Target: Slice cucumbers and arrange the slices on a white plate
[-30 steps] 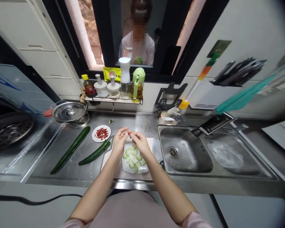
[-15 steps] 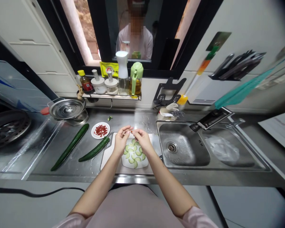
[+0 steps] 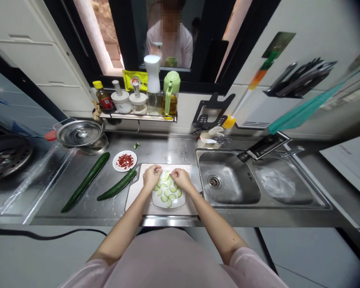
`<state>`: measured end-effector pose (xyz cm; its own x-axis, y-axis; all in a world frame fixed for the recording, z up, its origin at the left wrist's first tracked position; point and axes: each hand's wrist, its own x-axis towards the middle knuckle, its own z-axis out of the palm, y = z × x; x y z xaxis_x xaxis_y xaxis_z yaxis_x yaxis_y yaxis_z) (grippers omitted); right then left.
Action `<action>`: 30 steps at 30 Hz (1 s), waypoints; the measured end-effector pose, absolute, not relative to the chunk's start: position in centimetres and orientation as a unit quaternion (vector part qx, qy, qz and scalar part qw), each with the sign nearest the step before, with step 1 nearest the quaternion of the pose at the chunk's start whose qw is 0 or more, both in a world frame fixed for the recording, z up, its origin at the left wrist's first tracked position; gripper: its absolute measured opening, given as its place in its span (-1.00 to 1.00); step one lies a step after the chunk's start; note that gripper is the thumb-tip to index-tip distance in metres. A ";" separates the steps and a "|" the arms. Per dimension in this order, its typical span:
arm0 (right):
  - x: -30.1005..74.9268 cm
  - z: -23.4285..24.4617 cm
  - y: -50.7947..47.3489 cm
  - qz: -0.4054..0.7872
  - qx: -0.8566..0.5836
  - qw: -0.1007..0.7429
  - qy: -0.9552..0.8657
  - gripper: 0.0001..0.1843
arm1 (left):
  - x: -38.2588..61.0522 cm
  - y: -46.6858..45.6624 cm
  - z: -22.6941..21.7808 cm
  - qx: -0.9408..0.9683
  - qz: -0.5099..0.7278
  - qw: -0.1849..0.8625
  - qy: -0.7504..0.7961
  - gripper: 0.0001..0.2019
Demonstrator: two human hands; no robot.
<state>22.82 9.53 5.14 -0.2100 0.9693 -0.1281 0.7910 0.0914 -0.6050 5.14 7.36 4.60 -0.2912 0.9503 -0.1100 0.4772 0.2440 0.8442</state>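
My left hand (image 3: 151,177) is over the upper left edge of a white plate (image 3: 179,203), its fingers curled in a pinch. Over the plate's upper right edge, my right hand (image 3: 181,178) also has thumb and fingers pressed together. Anything in either pinch is too small to make out. Pale green cucumber slices (image 3: 165,191), cut as crescents, lie in a pattern on the plate. Under the plate is a white cutting board (image 3: 135,200). Small red pieces (image 3: 125,161) fill a white dish (image 3: 115,165) to the left, near a cut cucumber (image 3: 117,189).
A whole cucumber (image 3: 85,183) lies farther left, below a lidded steel pot (image 3: 83,134). Cucumber ends (image 3: 136,145) sit behind the dish. On the right is a sink (image 3: 228,180) with a faucet (image 3: 262,148). A seasoning rack (image 3: 132,116) hangs on the back wall.
My hands were close together with a small red-orange piece at the fingertips. They have since moved apart and lower over the plate, and that piece no longer shows between them.
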 end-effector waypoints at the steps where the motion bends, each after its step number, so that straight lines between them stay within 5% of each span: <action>1: 22.6 4.8 9.4 0.276 -0.612 0.131 -0.729 -0.82 | 5.4 7.3 4.2 0.520 0.320 0.314 0.727 -0.88; 8: 21.7 3.2 8.8 0.239 -0.615 0.040 -0.750 -0.77 | 6.6 7.3 3.0 0.589 0.168 0.275 0.742 -0.85; 30: 21.1 1.9 8.9 0.213 -0.619 0.005 -0.756 -0.73 | 8.0 7.6 1.7 0.615 0.122 0.257 0.735 -0.85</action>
<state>21.11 8.89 1.91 -0.2329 0.9381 -0.2563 0.9342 0.1425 -0.3272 7.96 7.64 1.73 -0.1113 0.9674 -0.2277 0.8418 0.2135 0.4957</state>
